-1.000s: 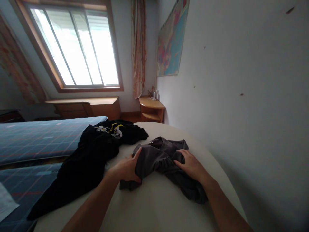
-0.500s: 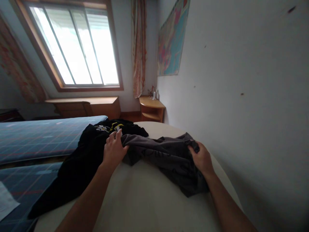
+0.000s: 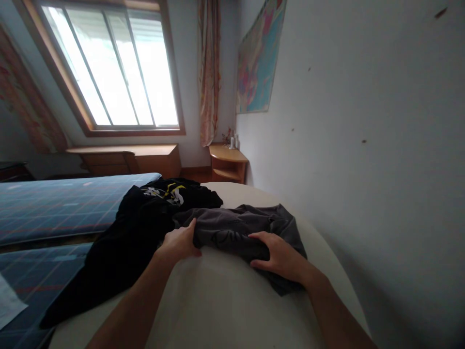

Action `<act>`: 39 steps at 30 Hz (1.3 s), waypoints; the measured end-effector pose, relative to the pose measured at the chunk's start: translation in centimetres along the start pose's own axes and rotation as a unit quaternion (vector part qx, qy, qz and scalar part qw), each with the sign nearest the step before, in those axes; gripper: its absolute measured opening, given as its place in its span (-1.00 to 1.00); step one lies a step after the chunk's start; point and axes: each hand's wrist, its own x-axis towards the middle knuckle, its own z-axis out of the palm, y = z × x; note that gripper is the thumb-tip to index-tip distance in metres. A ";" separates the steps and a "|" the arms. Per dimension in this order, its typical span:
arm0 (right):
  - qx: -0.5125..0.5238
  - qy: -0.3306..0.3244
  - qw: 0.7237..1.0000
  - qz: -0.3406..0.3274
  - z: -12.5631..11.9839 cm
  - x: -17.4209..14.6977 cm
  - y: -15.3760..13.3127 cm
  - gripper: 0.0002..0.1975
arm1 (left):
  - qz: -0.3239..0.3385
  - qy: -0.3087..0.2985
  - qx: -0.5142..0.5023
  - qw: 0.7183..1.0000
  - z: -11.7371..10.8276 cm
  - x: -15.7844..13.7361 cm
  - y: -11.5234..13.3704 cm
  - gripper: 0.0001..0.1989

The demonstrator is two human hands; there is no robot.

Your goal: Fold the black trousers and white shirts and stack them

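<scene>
A dark grey garment (image 3: pixel 236 225) with black lettering lies loosely folded on the round pale table (image 3: pixel 218 300). At its left end rests my left hand (image 3: pixel 179 243), thumb and fingers apart against the cloth edge. My right hand (image 3: pixel 279 254) lies on the garment's right part, its thumb and fingers spread over the fabric. A corner of the cloth hangs toward me below that hand. Left of it, touching, a black garment (image 3: pixel 123 247) with a white and yellow print drapes over the table's left side.
Blue plaid mattresses (image 3: pixel 72 208) lie left of the table, with a white sheet (image 3: pixel 9 300) on the nearer one. A white wall (image 3: pixel 363 194) runs along the right. Beyond stand a wooden desk (image 3: pixel 152 152) and a corner shelf (image 3: pixel 228 154) under the window side.
Both hands have let the grey garment down onto the table. My right hand moved left and nearer from its far right edge; my left hand came down slightly. The black garment stays put.
</scene>
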 end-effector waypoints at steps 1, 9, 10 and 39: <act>0.009 -0.012 1.000 0.004 0.1 0.0 0.2 -0.41 | -0.001 -0.003 0.004 1.000 0.2 0.1 0.0 0.10; 0.031 0.037 0.996 0.070 -0.3 0.3 2.2 -0.58 | -0.003 0.039 0.017 0.999 0.7 1.1 -0.8 -0.21; 0.028 0.060 0.995 0.080 -0.4 0.4 2.4 -0.60 | -0.008 0.052 0.016 0.998 0.5 1.2 -0.9 -0.23; -0.091 0.060 0.992 0.059 0.0 -0.2 0.7 -0.90 | 0.123 0.225 -0.107 0.961 6.0 5.2 -0.7 -0.62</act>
